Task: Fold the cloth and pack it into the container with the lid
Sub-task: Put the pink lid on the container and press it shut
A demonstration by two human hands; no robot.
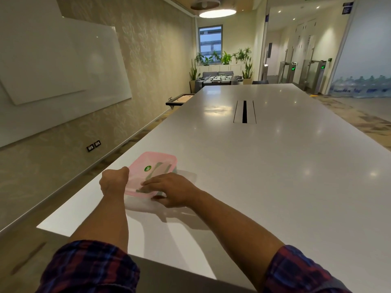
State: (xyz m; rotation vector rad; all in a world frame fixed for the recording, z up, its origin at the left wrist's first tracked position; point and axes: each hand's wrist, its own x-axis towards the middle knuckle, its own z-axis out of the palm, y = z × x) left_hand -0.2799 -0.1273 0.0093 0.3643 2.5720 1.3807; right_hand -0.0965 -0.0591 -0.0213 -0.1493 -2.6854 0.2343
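Observation:
A clear container with a translucent pink lid (pixel 155 163) sits near the left edge of the white table (pixel 275 166). The lid lies on top and carries a small green sticker. Through the lid a greyish folded cloth (pixel 164 167) shows inside. My left hand (pixel 113 180) grips the container's near left edge, fingers curled around it. My right hand (pixel 171 190) lies flat on the lid's near right corner, fingers on top and thumb at the container's side.
The long white table stretches far ahead, with a cable slot (pixel 244 112) in its middle. The table's left edge runs close to the container. A whiteboard (pixel 63 66) hangs on the left wall. Plants and a foosball table stand at the room's far end.

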